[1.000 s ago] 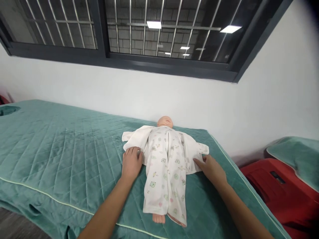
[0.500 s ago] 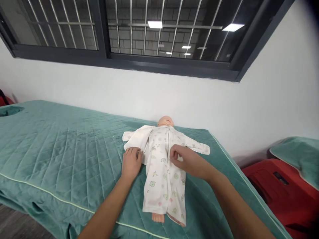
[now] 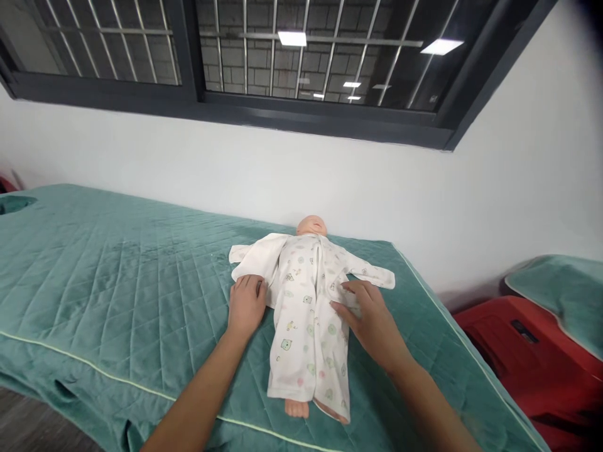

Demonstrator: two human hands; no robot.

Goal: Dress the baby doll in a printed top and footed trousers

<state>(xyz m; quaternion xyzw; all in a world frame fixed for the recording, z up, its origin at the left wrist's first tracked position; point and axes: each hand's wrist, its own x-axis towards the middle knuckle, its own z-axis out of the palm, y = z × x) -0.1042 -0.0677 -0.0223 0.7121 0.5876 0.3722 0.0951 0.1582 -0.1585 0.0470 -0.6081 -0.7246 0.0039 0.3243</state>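
Observation:
A baby doll (image 3: 311,225) lies on its back on a green quilted bed cover, head toward the wall, one foot showing below the hem. It wears a white baby gown (image 3: 296,333) printed with small bears and other figures, sleeves spread to both sides. On the left, a plain white flap (image 3: 264,254) is folded outward over the sleeve. My left hand (image 3: 247,304) lies palm down at this flap's lower edge, fingers flat. Above the gown's right side is my right hand (image 3: 370,317), thumb and fingers apart, fingertips at the cloth; firm contact is unclear.
The green bed cover (image 3: 141,282) stretches far left, with a round hole near its far end. A white wall (image 3: 377,188) and a dark-framed barred window (image 3: 325,122) stand behind. To the right is a red chair-like object (image 3: 522,358) with green cloth (image 3: 565,295).
My right hand has moved slightly right from the gown's middle, and its curled fingers have opened apart. My left hand stays by the flap. The view has shifted slightly.

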